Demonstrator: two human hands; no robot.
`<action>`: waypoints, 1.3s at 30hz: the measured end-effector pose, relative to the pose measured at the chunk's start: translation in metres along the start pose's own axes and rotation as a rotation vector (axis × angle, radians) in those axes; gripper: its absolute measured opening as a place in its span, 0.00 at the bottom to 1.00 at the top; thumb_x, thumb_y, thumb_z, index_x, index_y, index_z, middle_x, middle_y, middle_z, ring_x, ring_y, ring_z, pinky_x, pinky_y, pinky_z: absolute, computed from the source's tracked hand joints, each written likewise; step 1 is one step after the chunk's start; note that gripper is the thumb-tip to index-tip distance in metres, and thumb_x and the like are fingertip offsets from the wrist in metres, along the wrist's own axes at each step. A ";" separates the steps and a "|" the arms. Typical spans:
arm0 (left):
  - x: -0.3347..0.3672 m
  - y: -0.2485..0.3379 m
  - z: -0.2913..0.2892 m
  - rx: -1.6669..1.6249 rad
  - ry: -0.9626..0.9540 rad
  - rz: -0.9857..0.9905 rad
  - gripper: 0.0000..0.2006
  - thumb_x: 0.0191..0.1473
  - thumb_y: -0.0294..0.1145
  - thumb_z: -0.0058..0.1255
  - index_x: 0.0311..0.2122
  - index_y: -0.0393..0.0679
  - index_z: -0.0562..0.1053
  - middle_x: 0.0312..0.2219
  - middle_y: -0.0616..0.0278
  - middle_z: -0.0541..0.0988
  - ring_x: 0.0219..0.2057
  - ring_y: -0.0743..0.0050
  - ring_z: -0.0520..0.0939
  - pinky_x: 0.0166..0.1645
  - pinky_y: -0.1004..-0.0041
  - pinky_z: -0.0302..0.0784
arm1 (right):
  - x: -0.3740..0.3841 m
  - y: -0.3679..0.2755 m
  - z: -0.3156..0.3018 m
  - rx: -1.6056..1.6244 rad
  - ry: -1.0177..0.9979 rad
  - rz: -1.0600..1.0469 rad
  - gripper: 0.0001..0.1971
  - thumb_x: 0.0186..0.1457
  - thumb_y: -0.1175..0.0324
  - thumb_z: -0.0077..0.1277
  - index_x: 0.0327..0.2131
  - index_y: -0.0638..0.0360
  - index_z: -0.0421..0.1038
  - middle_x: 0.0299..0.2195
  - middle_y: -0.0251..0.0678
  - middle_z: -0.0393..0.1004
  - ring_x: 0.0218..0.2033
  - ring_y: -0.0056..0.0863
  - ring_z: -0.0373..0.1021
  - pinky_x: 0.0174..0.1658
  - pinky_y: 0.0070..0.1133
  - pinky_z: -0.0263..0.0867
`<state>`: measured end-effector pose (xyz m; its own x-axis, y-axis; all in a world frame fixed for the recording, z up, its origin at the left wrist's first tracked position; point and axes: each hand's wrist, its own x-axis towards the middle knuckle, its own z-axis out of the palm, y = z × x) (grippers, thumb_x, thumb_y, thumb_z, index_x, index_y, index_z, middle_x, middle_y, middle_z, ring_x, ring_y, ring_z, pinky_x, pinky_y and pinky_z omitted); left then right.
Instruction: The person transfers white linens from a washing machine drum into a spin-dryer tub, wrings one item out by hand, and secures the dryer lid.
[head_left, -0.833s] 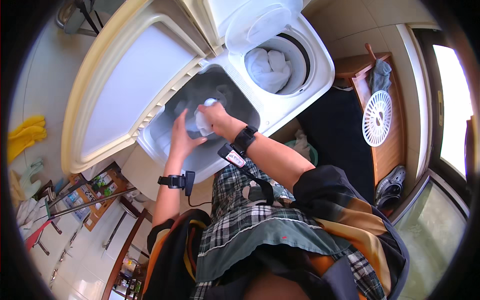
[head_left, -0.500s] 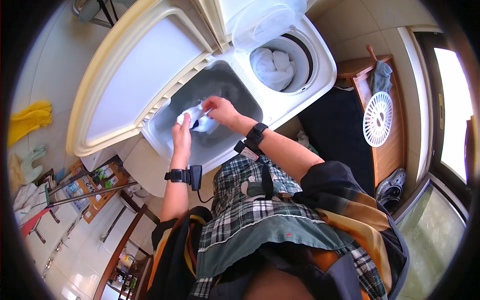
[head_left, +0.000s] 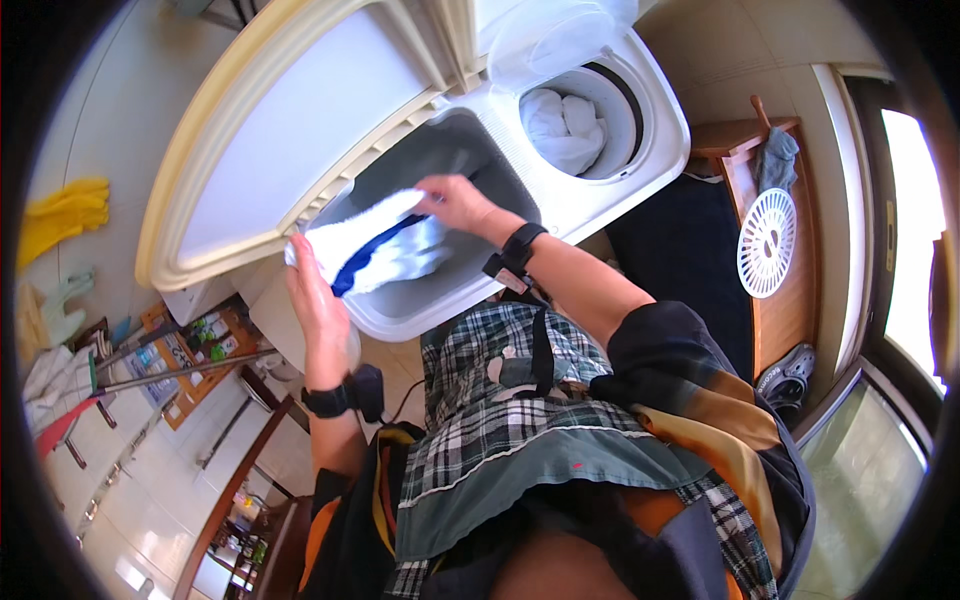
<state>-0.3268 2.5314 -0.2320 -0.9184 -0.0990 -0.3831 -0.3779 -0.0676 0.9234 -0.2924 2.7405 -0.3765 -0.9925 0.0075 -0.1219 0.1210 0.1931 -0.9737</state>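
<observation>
A white cloth with a dark blue band [head_left: 375, 240] is stretched out over the grey wash tub [head_left: 430, 160] of a twin-tub washing machine. I cannot make out what kind of garment it is. At its right end, my right hand [head_left: 462, 207] pinches the edge. The left end is held by my left hand [head_left: 318, 300], its thumb and fingers closed at the cloth's edge near the tub's left rim. Blur smears the cloth's lower part.
Left of the tub, the machine's big lid [head_left: 290, 140] stands raised. White laundry [head_left: 562, 130] fills the smaller round spin tub, under a clear lid [head_left: 560, 40]. A wooden cabinet [head_left: 785, 230] stands to the right. Yellow gloves [head_left: 68, 218] hang at the far left.
The white cloth was bunched between both hands inside the tub; now it is spread wide and raised. My left hand has moved left, toward the rim. The right hand has shifted slightly right.
</observation>
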 end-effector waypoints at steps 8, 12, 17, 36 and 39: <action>0.015 -0.007 -0.009 0.112 -0.234 0.051 0.25 0.64 0.54 0.38 0.30 0.41 0.74 0.29 0.65 0.77 0.29 0.82 0.73 0.35 0.80 0.66 | 0.003 -0.118 -0.020 0.176 -0.221 0.080 0.15 0.62 0.60 0.48 0.36 0.65 0.74 0.25 0.23 0.71 0.27 0.10 0.63 0.29 0.14 0.61; 0.005 0.020 0.018 0.001 -0.620 0.211 0.31 0.47 0.55 0.61 0.48 0.40 0.70 0.47 0.60 0.74 0.45 0.77 0.73 0.49 0.75 0.71 | 0.007 -0.194 -0.033 0.063 -0.293 0.001 0.17 0.62 0.58 0.49 0.42 0.65 0.74 0.26 0.24 0.72 0.27 0.10 0.65 0.30 0.12 0.62; 0.000 0.069 0.035 0.308 -0.551 0.471 0.15 0.49 0.33 0.60 0.41 0.38 0.75 0.35 0.66 0.78 0.35 0.85 0.75 0.41 0.80 0.72 | 0.014 -0.227 -0.044 0.062 -0.173 -0.053 0.18 0.58 0.58 0.53 0.40 0.65 0.66 0.24 0.35 0.75 0.25 0.16 0.69 0.28 0.16 0.66; -0.027 0.075 0.014 0.009 -0.245 0.091 0.13 0.58 0.32 0.52 0.47 0.41 0.71 0.40 0.66 0.75 0.42 0.81 0.75 0.45 0.79 0.72 | 0.009 -0.084 -0.049 0.412 -0.297 0.214 0.15 0.51 0.71 0.57 0.43 0.59 0.73 0.35 0.27 0.76 0.39 0.18 0.71 0.43 0.17 0.66; -0.012 0.031 0.021 0.208 -0.388 0.167 0.22 0.52 0.27 0.56 0.53 0.43 0.68 0.49 0.59 0.70 0.51 0.75 0.69 0.51 0.75 0.70 | 0.009 -0.129 -0.038 0.616 -0.358 0.295 0.17 0.52 0.70 0.55 0.46 0.63 0.72 0.37 0.31 0.76 0.38 0.19 0.71 0.43 0.18 0.66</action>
<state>-0.3295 2.5515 -0.1983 -0.9297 0.2897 -0.2274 -0.1998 0.1219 0.9722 -0.3170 2.7527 -0.2450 -0.8646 -0.3644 -0.3460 0.4713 -0.3494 -0.8098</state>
